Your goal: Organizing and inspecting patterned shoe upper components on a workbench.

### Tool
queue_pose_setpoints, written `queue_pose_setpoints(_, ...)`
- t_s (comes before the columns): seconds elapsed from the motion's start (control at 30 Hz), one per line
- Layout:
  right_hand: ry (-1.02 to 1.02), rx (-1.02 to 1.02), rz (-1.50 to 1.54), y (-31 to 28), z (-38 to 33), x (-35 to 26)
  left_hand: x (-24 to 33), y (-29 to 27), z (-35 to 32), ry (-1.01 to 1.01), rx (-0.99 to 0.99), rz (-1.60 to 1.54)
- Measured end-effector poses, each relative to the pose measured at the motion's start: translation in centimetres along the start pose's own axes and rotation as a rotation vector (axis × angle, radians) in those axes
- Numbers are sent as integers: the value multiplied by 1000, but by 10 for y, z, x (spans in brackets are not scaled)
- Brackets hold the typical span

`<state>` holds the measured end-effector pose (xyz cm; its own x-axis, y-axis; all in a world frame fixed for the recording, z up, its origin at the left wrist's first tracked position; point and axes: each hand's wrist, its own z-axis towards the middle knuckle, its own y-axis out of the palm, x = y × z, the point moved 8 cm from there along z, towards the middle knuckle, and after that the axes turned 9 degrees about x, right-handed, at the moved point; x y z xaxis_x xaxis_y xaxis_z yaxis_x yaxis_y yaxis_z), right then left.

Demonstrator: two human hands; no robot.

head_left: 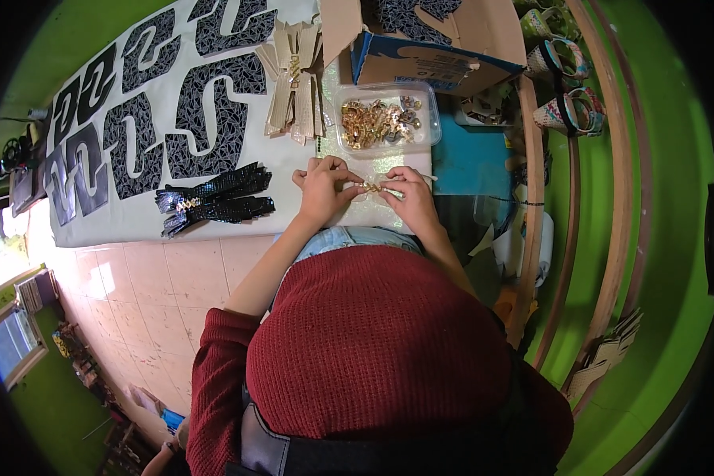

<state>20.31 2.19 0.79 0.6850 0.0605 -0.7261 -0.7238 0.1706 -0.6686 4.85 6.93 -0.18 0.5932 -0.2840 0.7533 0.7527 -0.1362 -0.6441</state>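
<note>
step: fitting a small gold clasp (370, 187) onto a pale glittery strip (389, 208) — judged mid-assembly, not finished
left hand (322, 189): fingers curled, pinching the left side of the gold clasp; grip closed down tight on it
right hand (409, 193): fingertips pinched on the right side of the same clasp, closed as well; both hands meet over the piece
clasp location: between the two hands, just above the glittery strip, at the near edge of the surface (135, 226)
parts supply: clear plastic tray (427, 136) of gold clasps, just beyond the hands, near but not touching
done-looking stock: black bows (214, 202) with a gold centre lying to the left of the left hand; cream bows (295, 79) stacked further back
background: black patterned cut-outs (174, 103) laid out on the pale sheet, open cardboard box (444, 55) behind the tray, woven baskets (567, 87) at far right
hidden: exact seating of clasp on strip — too small to tell, fingers cover most of it
next move, judged: calls for a steady two-sided pinch and fine alignment — small part, easy to slip or go on crooked
risk: clasp dropping into the lap, since work sits right at the surface edge
</note>
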Motion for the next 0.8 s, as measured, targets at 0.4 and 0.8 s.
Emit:
queue_pose_setpoints(0.4, 18, -6, -36, 3, 1, 3, -2, 1, 0, -11, -4, -9)
queue_pose_setpoints(0.8, 283, -78, 19, 0, 15, -1, -1, 0, 0, -28, -20, 75)
